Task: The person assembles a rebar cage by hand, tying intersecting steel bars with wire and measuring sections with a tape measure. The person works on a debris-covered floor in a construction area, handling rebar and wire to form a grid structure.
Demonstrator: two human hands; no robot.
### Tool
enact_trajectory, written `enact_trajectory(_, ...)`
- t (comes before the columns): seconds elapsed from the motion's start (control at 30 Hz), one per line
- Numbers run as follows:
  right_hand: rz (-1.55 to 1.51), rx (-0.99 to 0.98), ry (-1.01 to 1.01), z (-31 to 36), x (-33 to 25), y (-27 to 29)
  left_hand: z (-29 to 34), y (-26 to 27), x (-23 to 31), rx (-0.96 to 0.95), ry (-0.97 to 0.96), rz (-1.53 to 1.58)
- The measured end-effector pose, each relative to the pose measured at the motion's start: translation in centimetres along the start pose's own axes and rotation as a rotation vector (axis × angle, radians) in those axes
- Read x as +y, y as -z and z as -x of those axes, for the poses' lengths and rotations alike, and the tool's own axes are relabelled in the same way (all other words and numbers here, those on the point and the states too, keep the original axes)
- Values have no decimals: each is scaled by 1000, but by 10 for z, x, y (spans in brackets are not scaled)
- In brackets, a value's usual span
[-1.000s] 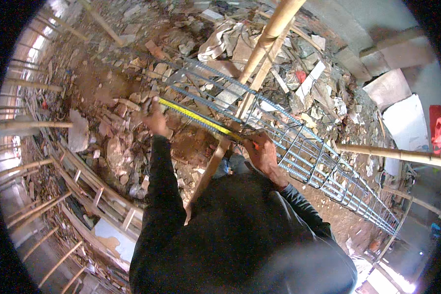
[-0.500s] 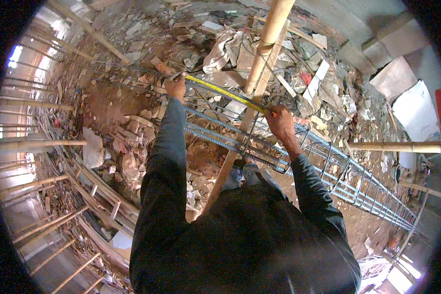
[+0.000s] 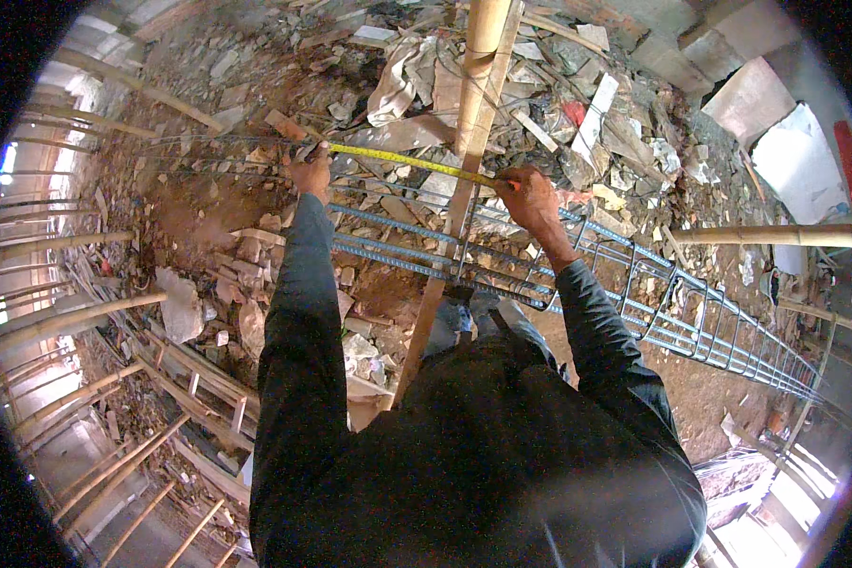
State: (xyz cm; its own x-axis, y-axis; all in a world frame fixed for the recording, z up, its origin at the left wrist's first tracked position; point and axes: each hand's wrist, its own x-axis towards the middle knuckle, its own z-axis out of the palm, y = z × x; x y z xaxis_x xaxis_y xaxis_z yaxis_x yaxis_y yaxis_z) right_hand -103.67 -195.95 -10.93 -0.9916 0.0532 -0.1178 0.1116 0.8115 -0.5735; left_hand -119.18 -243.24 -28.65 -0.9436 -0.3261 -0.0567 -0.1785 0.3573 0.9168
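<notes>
A yellow tape measure point(image 3: 402, 159) is stretched between my two hands, bowing slightly, above a long cage of steel reinforcing bars point(image 3: 686, 312). My left hand point(image 3: 310, 175) is closed on its left end; a small dark-grey part sticks out above the fingers. My right hand point(image 3: 530, 201) grips the other end, palm down, with an orange spot showing at the fingertips. Which hand holds the tape's case I cannot tell. Beneath the right wrist, the bars run toward the lower right, bound by square stirrups point(image 3: 625, 282). The left part has long bars with few stirrups.
An upright bamboo pole point(image 3: 480, 71) and a wooden strip point(image 3: 426, 327) cross the bars near the middle. Another bamboo pole point(image 3: 767, 236) juts in at right. Rubble point(image 3: 364, 355) and scraps cover the ground. Bamboo poles point(image 3: 76, 318) and long timbers point(image 3: 204, 402) lie at left.
My view has shifted, moving the scene leftward. My right hand has risen away from the bars, still gripping the tape. The tape lies flatter across the view and bows more.
</notes>
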Motion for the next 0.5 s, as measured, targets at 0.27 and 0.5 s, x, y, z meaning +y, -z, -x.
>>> enact_trajectory(0.27, 47, -28, -53, -4, 6, -5, 9, -11, -3, 117, -169, 98)
enact_trajectory(0.5, 36, -12, 11, 0, -16, 15, 54, -13, 93, 199, 215, 366)
